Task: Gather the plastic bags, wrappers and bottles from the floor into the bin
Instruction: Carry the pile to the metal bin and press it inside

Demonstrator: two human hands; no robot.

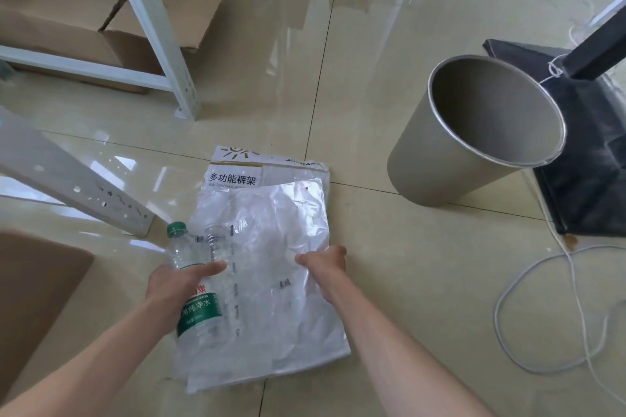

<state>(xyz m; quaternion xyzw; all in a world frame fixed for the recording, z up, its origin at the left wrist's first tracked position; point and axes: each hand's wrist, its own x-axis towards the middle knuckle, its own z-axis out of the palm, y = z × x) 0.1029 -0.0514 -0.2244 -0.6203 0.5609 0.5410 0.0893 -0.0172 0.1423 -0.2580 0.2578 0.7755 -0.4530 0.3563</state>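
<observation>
On the floor, left hand [176, 284] gripping bottle [193, 281], right hand [325, 264] pinching bag [271, 247]

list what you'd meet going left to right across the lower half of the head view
brown cardboard panel → left hand on a clear green-capped water bottle → right hand on crinkled clear plastic bags → beige cylindrical bin → looped white cable

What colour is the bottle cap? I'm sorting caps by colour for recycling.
Green, matching the label on the bottle held by the left hand; the cap shows clearly in the head view.
</observation>
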